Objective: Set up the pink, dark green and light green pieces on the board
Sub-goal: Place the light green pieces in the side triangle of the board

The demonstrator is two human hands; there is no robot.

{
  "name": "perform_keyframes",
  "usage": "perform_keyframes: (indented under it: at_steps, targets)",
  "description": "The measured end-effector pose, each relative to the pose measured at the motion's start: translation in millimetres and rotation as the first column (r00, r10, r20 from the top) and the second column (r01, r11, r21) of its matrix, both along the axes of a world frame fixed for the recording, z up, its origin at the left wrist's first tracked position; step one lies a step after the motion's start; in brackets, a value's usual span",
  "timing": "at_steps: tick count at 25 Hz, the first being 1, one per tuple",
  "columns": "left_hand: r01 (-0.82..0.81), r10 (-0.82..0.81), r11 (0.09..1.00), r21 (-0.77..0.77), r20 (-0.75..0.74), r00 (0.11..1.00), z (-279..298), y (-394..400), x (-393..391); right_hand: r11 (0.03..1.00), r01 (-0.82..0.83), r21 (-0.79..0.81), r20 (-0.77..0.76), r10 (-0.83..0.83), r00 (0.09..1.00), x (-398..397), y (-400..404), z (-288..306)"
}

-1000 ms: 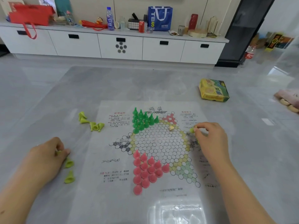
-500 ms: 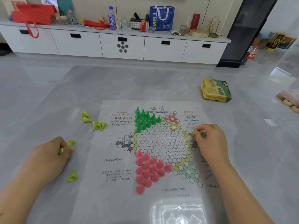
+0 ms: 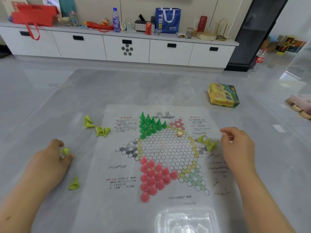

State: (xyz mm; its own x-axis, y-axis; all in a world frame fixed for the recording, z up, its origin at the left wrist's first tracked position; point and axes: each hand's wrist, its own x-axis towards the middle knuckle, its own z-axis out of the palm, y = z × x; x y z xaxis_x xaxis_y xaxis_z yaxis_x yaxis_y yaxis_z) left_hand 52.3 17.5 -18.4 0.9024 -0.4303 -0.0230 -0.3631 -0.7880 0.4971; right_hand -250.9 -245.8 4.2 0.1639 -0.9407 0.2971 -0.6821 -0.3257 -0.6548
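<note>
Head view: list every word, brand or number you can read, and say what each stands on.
"TBS" on the blue tote bag on the cabinet.
"45" on the yellow-green box on the table.
"SULIAOTIAOQI", roughly, along that box's front edge; blurred, so uncertain.
Game board sheet: Chinese title and red and black text blocks, too blurred to read.
Blue bottle and red can labels: too small to read.

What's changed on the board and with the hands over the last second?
The right hand has drawn back to the right from the board's right point, uncovering three light green cone pieces there. The left hand now pinches one light green cone piece off the table. The dark green pieces, pink pieces and small die haven't moved.
</note>
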Motion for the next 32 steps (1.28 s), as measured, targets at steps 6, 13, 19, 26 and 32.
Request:
perform_keyframes:
  at_steps: [6,13,19,26,32]
  targets:
    - [-0.012,0.012,1.000,-0.016,-0.002,1.000,-4.7,1.2,2.1,0.983,-0.096,0.155,-0.132,0.117,0.984,-16.6,1.0,-2.5]
    - [0.125,-0.125,0.992,0.001,0.110,0.986,-3.7,-8.3,-15.8,0.994,-0.024,0.105,-0.057,0.030,0.998,-13.5,3.2,2.8]
    - [0.139,-0.136,0.990,-0.012,0.120,0.983,9.0,-8.7,-29.9,0.998,0.030,0.056,0.024,-0.031,0.999,-7.7,11.2,13.3]
    - [0.083,-0.066,0.979,-0.186,0.100,0.993,25.9,-6.6,-32.6,0.999,0.037,0.024,0.121,-0.040,0.992,4.6,29.1,31.1]
    - [-0.075,-0.063,0.822,-0.565,-0.220,0.973,51.4,-9.0,-48.0,0.952,-0.307,-0.005,0.246,0.299,0.922,45.5,80.1,45.5]
